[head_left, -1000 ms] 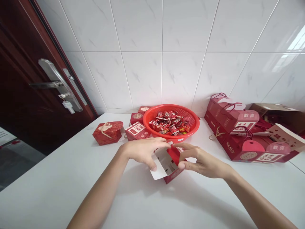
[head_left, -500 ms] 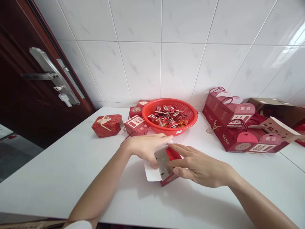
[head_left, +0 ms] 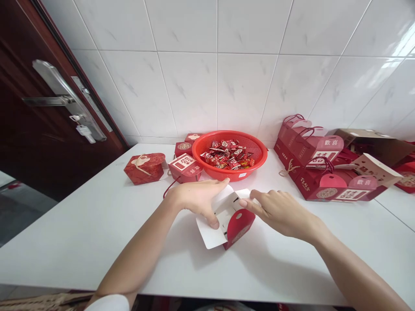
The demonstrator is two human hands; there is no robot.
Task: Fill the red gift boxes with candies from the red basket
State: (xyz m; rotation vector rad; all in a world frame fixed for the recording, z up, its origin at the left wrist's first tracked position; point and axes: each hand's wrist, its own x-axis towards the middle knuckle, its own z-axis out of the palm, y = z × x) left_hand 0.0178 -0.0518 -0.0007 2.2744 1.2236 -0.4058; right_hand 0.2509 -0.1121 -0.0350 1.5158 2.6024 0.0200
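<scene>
A small red gift box (head_left: 240, 225) stands on the white table with its top flaps spread, showing the white inside and dark slots. Around its left side is my left hand (head_left: 198, 199), thumb over the white flap and fingers along the far edge. On the opposite side, my right hand (head_left: 279, 215) pinches the back right flap between thumb and curled fingers. Behind the box, a red plastic basket (head_left: 220, 173) holds several wrapped candies (head_left: 231, 154). A closed red box (head_left: 185, 168) with a cord handle sits left of the basket.
A patterned red box (head_left: 145, 168) lies farther left. Several open red carton boxes (head_left: 324, 183) are stacked at the right, with a brown carton (head_left: 372, 144) behind them. A tiled wall (head_left: 246, 86) backs the table, and a dark door (head_left: 19, 134) stands at left.
My right hand has drawn back from inside the box to its back right flap. The front red flap with a hole now shows upright. My left hand stays nearly in place.
</scene>
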